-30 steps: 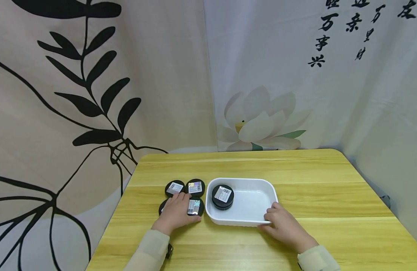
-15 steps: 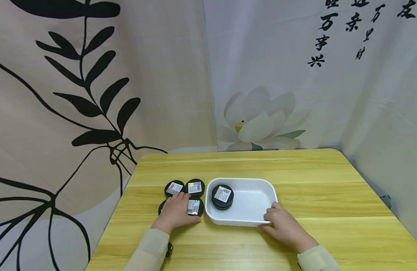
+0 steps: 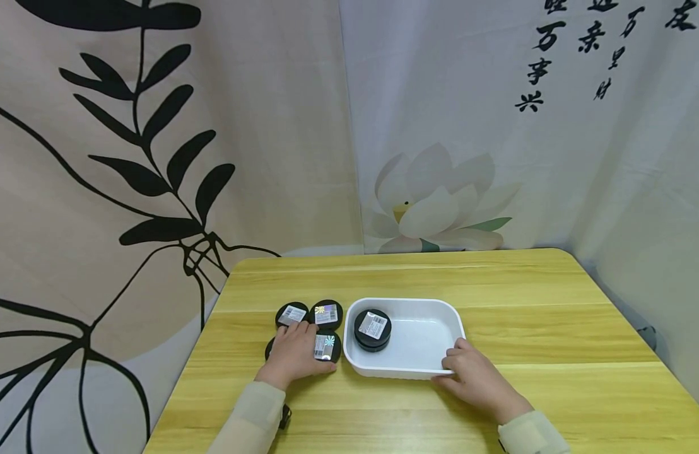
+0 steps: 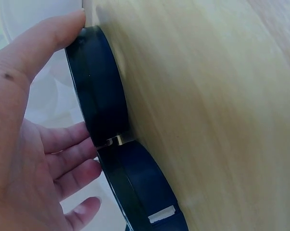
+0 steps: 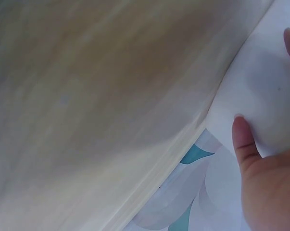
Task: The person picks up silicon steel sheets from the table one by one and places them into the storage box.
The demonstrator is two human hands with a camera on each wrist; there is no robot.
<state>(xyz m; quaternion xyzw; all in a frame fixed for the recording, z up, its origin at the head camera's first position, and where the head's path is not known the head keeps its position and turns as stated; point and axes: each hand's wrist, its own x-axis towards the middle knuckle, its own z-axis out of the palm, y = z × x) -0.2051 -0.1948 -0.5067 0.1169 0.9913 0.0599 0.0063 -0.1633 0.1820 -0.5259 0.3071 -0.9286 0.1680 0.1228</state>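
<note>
Low black round containers with silver labels sit in a cluster left of centre on the table. My left hand [image 3: 294, 354] is over the front pair. Its thumb and fingers hold the front right container [image 3: 327, 347], thumb against its near edge; in the left wrist view another black container [image 4: 147, 185] lies beside the held one [image 4: 99, 86]. Much of the front left container [image 3: 269, 348] is hidden by the hand. My right hand [image 3: 477, 381] grips the near right corner of a white rectangular tray [image 3: 423, 340], thumb on its outer wall. Inside the tray, at left, stands a labelled black container stack [image 3: 373, 329].
Behind the held one are two more black containers, a left one [image 3: 292, 314] and a right one [image 3: 327, 314]. The wooden table [image 3: 525, 302] extends around the tray. Patterned curtains [image 3: 281, 126] hang behind it. A small dark object [image 3: 284, 416] shows by the left sleeve.
</note>
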